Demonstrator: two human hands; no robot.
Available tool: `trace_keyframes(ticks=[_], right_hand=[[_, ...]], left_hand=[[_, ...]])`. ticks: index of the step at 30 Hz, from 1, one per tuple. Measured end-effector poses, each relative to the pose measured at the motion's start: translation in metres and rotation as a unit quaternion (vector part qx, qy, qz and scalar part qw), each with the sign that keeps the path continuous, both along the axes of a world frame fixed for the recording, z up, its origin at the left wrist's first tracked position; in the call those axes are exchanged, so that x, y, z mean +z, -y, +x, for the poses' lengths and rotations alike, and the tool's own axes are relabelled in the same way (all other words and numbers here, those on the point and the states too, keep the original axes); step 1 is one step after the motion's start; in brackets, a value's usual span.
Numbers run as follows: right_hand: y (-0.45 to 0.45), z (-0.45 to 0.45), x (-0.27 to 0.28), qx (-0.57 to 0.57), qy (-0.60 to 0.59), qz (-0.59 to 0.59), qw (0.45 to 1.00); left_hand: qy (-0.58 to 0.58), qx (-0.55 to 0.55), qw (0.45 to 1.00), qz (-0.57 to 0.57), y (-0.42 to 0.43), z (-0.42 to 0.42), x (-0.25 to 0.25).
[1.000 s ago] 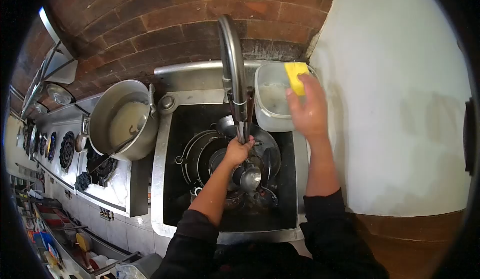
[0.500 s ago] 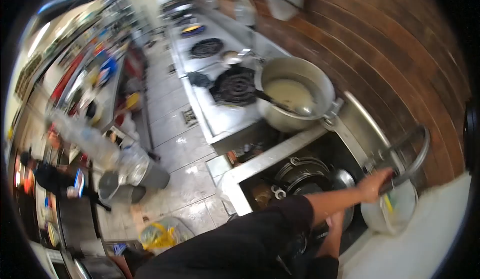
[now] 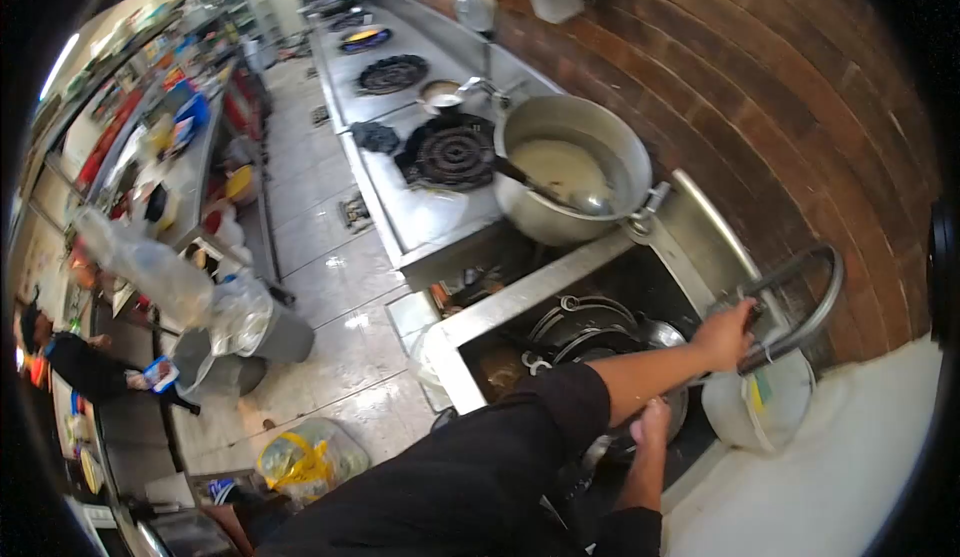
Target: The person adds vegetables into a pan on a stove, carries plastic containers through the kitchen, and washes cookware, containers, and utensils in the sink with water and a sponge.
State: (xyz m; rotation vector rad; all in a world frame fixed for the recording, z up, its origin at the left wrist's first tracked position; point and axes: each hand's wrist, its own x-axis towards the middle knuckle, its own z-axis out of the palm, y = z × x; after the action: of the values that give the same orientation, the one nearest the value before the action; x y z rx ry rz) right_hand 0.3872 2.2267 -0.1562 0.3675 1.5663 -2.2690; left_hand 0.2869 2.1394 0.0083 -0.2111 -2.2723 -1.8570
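Note:
My left hand (image 3: 722, 339) reaches across the sink (image 3: 468, 329) with its fingers closed round part of the metal faucet (image 3: 832, 292). Below that forearm, my right hand (image 3: 652, 425) is curled near a round metal pan in the sink; what it holds, if anything, is hidden. Dark pots (image 3: 590, 319) lie in the basin, partly covered by my left arm. Beside the faucet stands a whitish bucket (image 3: 730, 412) with a yellow and green piece inside, perhaps a sponge.
A large metal pot (image 3: 625, 212) with cloudy liquid and a ladle (image 3: 535, 185) stands on the stove (image 3: 430, 222), beside the sink. Grey bins (image 3: 290, 332) and a bag with yellow plastic (image 3: 305, 462) are on the tiled floor. Another person (image 3: 85, 365) stands at far left.
My left hand has shifted slightly up and left along the faucet. My right hand has risen and shows more clearly. The whole view has shifted a little; the large pot stays put.

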Motion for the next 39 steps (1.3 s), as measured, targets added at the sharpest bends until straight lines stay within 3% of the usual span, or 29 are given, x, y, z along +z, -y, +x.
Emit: trace_keyframes(ticks=[3, 6, 8, 10, 12, 13, 14, 15, 16, 17, 19, 21, 23, 24, 25, 27, 28, 30, 31, 34, 39], right_hand=[[0.017, 0.027, 0.02, -0.032, 0.074, -0.038, 0.996], [-0.002, 0.035, 0.01, -0.04, 0.087, -0.019, 0.995], [-0.019, 0.033, 0.001, 0.001, 0.074, -0.017, 0.997], [-0.04, 0.016, -0.006, 0.034, 0.099, 0.023, 0.994], [-0.022, 0.002, 0.038, 0.025, 0.026, 0.112, 0.993], [-0.022, -0.004, 0.045, 0.077, -0.055, 0.151, 0.984], [-0.013, -0.005, 0.078, 0.092, -0.087, 0.226, 0.966], [-0.023, -0.014, 0.064, 0.11, -0.143, 0.222, 0.958], [-0.029, -0.02, 0.059, 0.117, -0.151, 0.152, 0.97], [-0.037, -0.028, 0.056, 0.124, -0.171, 0.079, 0.974], [-0.058, -0.033, 0.042, 0.028, -0.178, 0.182, 0.967], [-0.073, -0.03, 0.001, -0.025, -0.159, 0.22, 0.962], [-0.07, -0.016, -0.021, -0.137, 0.06, 0.265, 0.953], [-0.067, -0.007, -0.017, -0.073, 0.142, 0.032, 0.987], [-0.064, -0.005, -0.051, -0.058, 0.189, -0.188, 0.962], [-0.045, -0.012, -0.08, -0.02, 0.153, -0.393, 0.907], [-0.036, -0.015, -0.076, -0.024, 0.153, -0.397, 0.905], [-0.022, -0.019, -0.057, -0.152, 0.088, -0.439, 0.881], [-0.018, -0.018, -0.056, -0.158, 0.09, -0.444, 0.878], [-0.015, -0.016, -0.052, 0.018, 0.081, -0.463, 0.883], [-0.009, -0.026, -0.044, -0.111, 0.099, -0.485, 0.862]], left_hand=[[-0.111, 0.041, 0.988, -0.098, -0.01, 0.007, -0.007], [-0.117, -0.004, 0.986, -0.119, -0.024, 0.017, -0.037], [0.095, -0.046, 0.993, -0.045, -0.036, 0.034, -0.065], [0.152, -0.167, 0.944, -0.242, -0.044, 0.022, -0.132], [0.261, -0.263, 0.923, -0.109, -0.024, 0.014, -0.146], [0.266, -0.256, 0.912, -0.18, -0.003, 0.014, -0.102], [0.36, -0.229, 0.885, -0.189, 0.011, 0.018, -0.048], [0.422, -0.248, 0.871, 0.05, 0.014, 0.009, -0.07], [0.406, -0.21, 0.879, 0.133, 0.024, 0.013, -0.05], [0.399, -0.163, 0.891, 0.14, 0.034, 0.02, -0.025], [0.307, -0.077, 0.943, 0.098, 0.049, 0.033, -0.007], [0.231, -0.047, 0.955, 0.178, 0.06, 0.048, -0.006], [0.092, -0.069, 0.985, 0.13, 0.065, 0.062, 0.003], [0.088, -0.087, 0.978, 0.17, 0.066, 0.071, 0.011], [0.091, -0.088, 0.978, 0.168, 0.068, 0.078, 0.018], [-0.016, -0.169, 0.983, 0.066, 0.078, 0.09, 0.027], [-0.03, -0.174, 0.983, 0.051, 0.083, 0.097, 0.032], [-0.04, -0.203, 0.978, 0.018, 0.095, 0.106, 0.041], [-0.034, -0.222, 0.974, 0.02, 0.099, 0.109, 0.045], [-0.06, -0.253, 0.965, 0.037, 0.109, 0.116, 0.055], [-0.097, -0.311, 0.945, -0.037, 0.112, 0.115, 0.066]])
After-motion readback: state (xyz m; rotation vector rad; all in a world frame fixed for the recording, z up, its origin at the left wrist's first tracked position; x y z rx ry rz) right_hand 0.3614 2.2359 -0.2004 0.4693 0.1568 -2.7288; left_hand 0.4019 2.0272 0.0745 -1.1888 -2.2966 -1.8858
